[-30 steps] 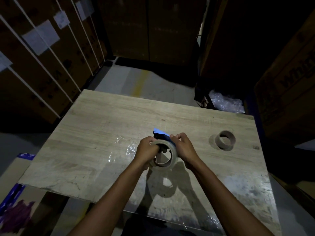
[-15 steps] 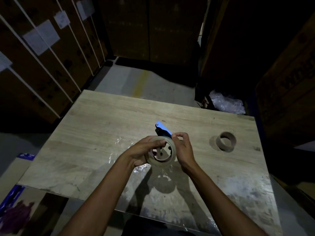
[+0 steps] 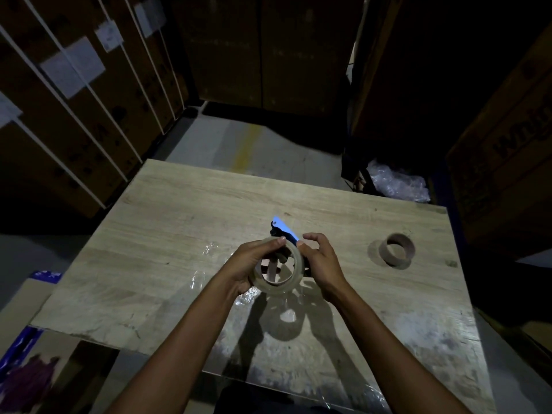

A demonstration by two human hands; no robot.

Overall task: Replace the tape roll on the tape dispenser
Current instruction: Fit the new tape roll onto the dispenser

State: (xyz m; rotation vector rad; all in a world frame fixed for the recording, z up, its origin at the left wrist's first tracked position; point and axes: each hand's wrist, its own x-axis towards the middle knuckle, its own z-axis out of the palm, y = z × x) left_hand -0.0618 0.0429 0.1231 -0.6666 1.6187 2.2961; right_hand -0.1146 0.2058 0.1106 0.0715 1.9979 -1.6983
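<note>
A clear tape roll (image 3: 294,274) hangs above the wooden table (image 3: 167,234), held upright with its hole facing me. My left hand (image 3: 251,265) grips its left rim, thumb on top. Behind the roll sits the tape dispenser (image 3: 283,230), black with a bright blue blade cover pointing up and away. My right hand (image 3: 321,262) is on the roll's right side, fingertips pinching at the roll's top edge beside the blue part. Most of the dispenser's body is hidden by the roll and hands. An empty brown cardboard core (image 3: 396,251) lies on the table to the right.
Crumpled clear tape scraps (image 3: 210,249) lie on the table left of my hands. Stacked cardboard boxes (image 3: 74,115) wall the left side and more boxes (image 3: 504,162) the right. A plastic bag (image 3: 397,180) sits beyond the table's far right corner.
My left hand shifted from the roll's side to grip over its top and left rim. The roll and dispenser rose slightly and tilted, showing more of the blue part.
</note>
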